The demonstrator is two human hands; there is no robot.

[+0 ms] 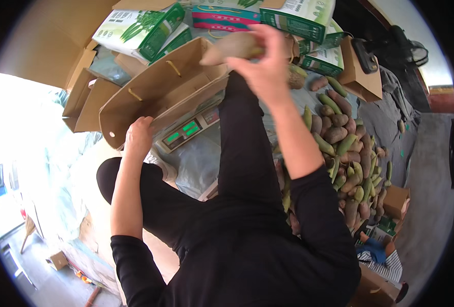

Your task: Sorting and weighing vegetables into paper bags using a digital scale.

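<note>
My right hand (269,64), blurred by motion, grips a large pale brown radish (231,48) with a pointed end. It is over the far right end of an open cardboard box (109,115) with yellow cord handles. My left hand (139,135) closes on the near wall of this box at its left end. Beneath the box's near side, a digital scale (186,132) with green lit displays shows; whether the box rests wholly on it is hidden. Right of my legs lies a heap of green and reddish-brown radishes (336,134).
Printed green-and-white cartons (137,30) and a pink-and-blue box (224,18) stand behind the open box. An empty brown carton (359,71) sits at the far right. A person in a striped garment (388,265) is at the lower right. Clear plastic sheeting (201,158) lies underneath.
</note>
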